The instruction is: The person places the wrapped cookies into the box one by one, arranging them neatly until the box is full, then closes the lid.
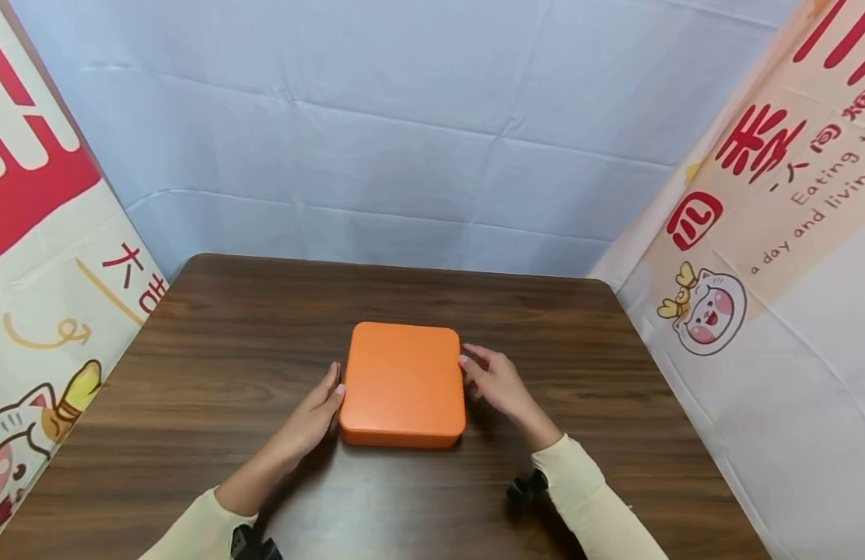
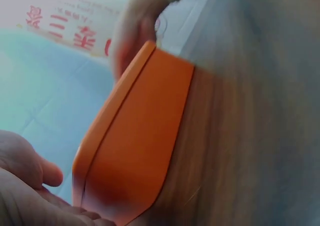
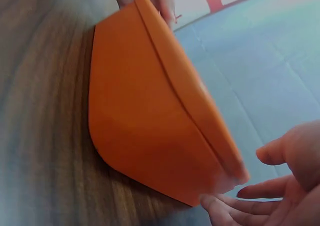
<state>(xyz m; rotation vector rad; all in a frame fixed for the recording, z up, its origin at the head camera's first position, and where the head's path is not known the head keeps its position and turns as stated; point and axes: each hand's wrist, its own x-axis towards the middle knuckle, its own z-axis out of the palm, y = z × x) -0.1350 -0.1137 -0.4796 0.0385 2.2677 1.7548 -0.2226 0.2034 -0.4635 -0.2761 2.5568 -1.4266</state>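
Note:
An orange, square box point(image 1: 404, 381) with rounded corners lies flat on the wooden table, its plain top facing up. In the right wrist view, a seam runs round the box point(image 3: 145, 101) just below its lid. My left hand point(image 1: 315, 412) is at the left side of the box, fingers extended along the wall and thumb tip by the upper edge. On the opposite side, my right hand point(image 1: 500, 385) has its fingers loosely spread, with the fingertips right at the box's far right edge. Its thumb point(image 3: 272, 153) stands apart from the lid in the right wrist view.
The dark wooden table point(image 1: 250, 334) extends around the box. Behind it hangs a pale blue cloth point(image 1: 404, 140), with printed banners point(image 1: 726, 257) to the right and left. A black wrist device point(image 1: 527, 490) sits under the right sleeve.

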